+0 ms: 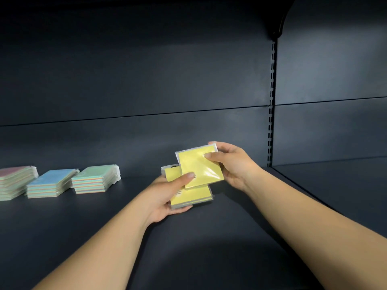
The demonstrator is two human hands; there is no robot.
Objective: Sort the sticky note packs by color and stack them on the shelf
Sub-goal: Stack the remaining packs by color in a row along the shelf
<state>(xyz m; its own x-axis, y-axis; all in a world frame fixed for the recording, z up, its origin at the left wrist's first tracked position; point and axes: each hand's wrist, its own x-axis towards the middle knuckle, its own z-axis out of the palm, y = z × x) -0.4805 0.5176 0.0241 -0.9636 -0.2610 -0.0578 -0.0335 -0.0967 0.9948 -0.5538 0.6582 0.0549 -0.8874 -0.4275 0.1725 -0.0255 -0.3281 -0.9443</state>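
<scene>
Two hands over dark metal shelf [209,237], landmark = green-topped stack of wrapped sticky note packs [96,179] sitting on shelf.

Right hand [232,164] holds a single yellow square sticky note pack in clear plastic wrap [200,167], to the right of the green-topped stack and raised off the shelf; thumb pressed on top face, other fingers curled round the far edge, so a pinch grip. Left hand [167,195] grips a small pile of yellow wrapped packs [189,197] just below it, thumb on top, fingers underneath. Single pack overlaps the pile, rotated off-square; touching or just above, cannot tell.

Left of the green-topped stack: blue-topped stack of wrapped packs [52,183] just beside it, then pink-topped stack [15,181] further left, partly cut by frame edge. All three rest flat on shelf. Side edges show mixed colour stripes.

Likely step: adding the single pack to the yellow pile, then setting the pile down right of the green-topped stack.

Risks:
- wrap is glossy, so packs may slide on each other and the pile fan out or drop from the left hand
- single pack is rotated, so if released as is the pile ends up crooked
- pile held in the air by one hand, so a loose grip could spill the lower packs

Containers: none in view; shelf is the only carrier, holding the three stacks.
</scene>
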